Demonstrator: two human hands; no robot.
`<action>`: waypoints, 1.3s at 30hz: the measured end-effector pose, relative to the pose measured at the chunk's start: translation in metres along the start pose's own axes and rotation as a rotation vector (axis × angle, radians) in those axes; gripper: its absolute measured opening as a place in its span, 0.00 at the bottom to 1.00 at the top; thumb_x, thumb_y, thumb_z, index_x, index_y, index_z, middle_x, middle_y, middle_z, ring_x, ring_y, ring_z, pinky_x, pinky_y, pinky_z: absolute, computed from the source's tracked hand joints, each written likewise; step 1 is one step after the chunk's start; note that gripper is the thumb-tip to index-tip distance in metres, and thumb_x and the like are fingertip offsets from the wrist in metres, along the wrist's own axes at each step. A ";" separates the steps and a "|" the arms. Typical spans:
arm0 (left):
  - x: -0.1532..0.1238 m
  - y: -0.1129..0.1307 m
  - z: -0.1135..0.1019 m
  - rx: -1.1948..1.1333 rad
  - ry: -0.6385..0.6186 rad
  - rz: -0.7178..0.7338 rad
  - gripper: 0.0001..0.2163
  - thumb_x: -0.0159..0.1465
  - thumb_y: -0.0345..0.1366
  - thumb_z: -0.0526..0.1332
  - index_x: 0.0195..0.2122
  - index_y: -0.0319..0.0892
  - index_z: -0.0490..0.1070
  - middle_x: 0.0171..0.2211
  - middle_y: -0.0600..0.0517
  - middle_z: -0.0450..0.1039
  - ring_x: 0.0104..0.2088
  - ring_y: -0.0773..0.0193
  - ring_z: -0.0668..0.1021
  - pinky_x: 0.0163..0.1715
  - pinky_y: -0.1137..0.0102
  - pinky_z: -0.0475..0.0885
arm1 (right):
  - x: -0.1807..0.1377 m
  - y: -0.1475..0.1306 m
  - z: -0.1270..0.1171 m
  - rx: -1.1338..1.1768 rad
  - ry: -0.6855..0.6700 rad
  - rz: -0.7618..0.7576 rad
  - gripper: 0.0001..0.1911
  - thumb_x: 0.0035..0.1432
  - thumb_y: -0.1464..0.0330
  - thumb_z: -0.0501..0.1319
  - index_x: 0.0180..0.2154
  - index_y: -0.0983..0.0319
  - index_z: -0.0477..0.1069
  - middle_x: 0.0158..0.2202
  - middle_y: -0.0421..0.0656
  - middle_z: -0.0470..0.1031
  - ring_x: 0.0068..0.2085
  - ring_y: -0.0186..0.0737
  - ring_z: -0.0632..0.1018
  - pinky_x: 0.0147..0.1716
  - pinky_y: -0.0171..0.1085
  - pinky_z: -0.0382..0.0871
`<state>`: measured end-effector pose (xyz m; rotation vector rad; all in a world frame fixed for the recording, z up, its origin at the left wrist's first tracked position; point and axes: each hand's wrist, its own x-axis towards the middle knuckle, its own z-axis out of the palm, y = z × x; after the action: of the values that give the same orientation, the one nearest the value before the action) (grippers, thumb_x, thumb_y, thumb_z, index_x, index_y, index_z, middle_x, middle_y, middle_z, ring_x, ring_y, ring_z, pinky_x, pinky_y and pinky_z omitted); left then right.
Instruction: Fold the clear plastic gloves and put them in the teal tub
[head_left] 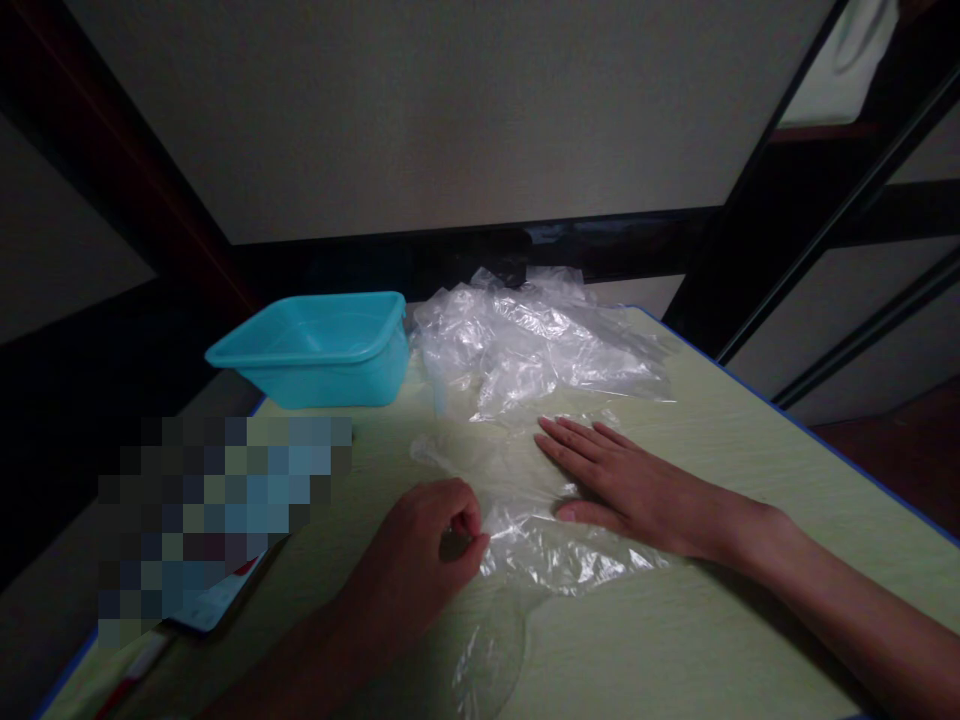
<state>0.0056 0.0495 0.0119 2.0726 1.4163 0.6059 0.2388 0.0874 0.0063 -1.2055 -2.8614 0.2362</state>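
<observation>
A clear plastic bag (525, 540) lies flat on the pale green table (750, 450) in front of me. My right hand (622, 485) rests palm down on it, fingers stretched out flat and pointing left. My left hand (424, 550) is curled, its thumb and fingers pinching the bag's left edge. Behind the hands lies a crumpled heap of clear plastic bags (525, 340).
A turquoise plastic tub (322, 350) stands at the table's back left, beside the heap. A blurred-out patch covers something at the left edge, with a flat card or booklet (217, 600) showing under it. Another clear sheet (487, 660) lies near the front edge. Dark wall panels rise behind.
</observation>
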 end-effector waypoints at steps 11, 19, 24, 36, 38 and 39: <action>0.000 0.001 -0.003 -0.209 -0.044 -0.113 0.05 0.54 0.34 0.53 0.32 0.44 0.62 0.15 0.62 0.55 0.18 0.68 0.63 0.20 0.72 0.58 | 0.000 -0.002 -0.003 0.005 -0.024 0.016 0.38 0.62 0.49 0.44 0.62 0.70 0.48 0.64 0.57 0.46 0.63 0.54 0.51 0.59 0.57 0.49; -0.001 -0.001 0.001 -0.465 0.006 -0.156 0.14 0.51 0.30 0.57 0.39 0.44 0.62 0.17 0.63 0.57 0.35 0.60 0.77 0.40 0.67 0.69 | -0.001 -0.001 -0.003 -0.018 -0.039 0.015 0.37 0.62 0.50 0.43 0.63 0.70 0.47 0.64 0.57 0.45 0.64 0.54 0.50 0.59 0.57 0.49; 0.001 0.000 0.003 -0.513 0.046 -0.174 0.18 0.48 0.28 0.59 0.41 0.44 0.60 0.18 0.63 0.58 0.26 0.65 0.73 0.33 0.68 0.70 | -0.001 -0.001 -0.001 -0.006 -0.002 0.005 0.36 0.62 0.50 0.45 0.62 0.67 0.48 0.64 0.56 0.46 0.63 0.54 0.52 0.58 0.57 0.50; -0.007 -0.009 -0.022 -0.402 -0.310 -0.220 0.28 0.47 0.26 0.58 0.51 0.47 0.59 0.26 0.59 0.63 0.22 0.71 0.66 0.20 0.78 0.62 | -0.001 0.001 -0.001 0.004 0.011 -0.005 0.36 0.62 0.50 0.44 0.62 0.67 0.49 0.64 0.56 0.47 0.63 0.53 0.52 0.58 0.56 0.51; -0.010 -0.014 -0.033 -0.328 -0.387 -0.229 0.29 0.47 0.25 0.57 0.52 0.48 0.62 0.24 0.60 0.63 0.22 0.70 0.67 0.19 0.79 0.62 | -0.001 0.001 -0.002 -0.002 -0.010 0.003 0.37 0.62 0.50 0.44 0.63 0.69 0.48 0.64 0.57 0.46 0.63 0.54 0.52 0.58 0.57 0.50; -0.011 -0.016 -0.039 -0.302 -0.389 -0.253 0.28 0.47 0.25 0.56 0.51 0.49 0.63 0.24 0.60 0.64 0.22 0.70 0.68 0.20 0.79 0.62 | -0.001 0.001 -0.002 -0.005 -0.022 0.006 0.38 0.62 0.50 0.44 0.63 0.70 0.47 0.64 0.58 0.45 0.63 0.54 0.51 0.58 0.57 0.50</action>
<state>-0.0342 0.0511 0.0293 1.6339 1.2445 0.2721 0.2403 0.0871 0.0086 -1.2200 -2.8785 0.2444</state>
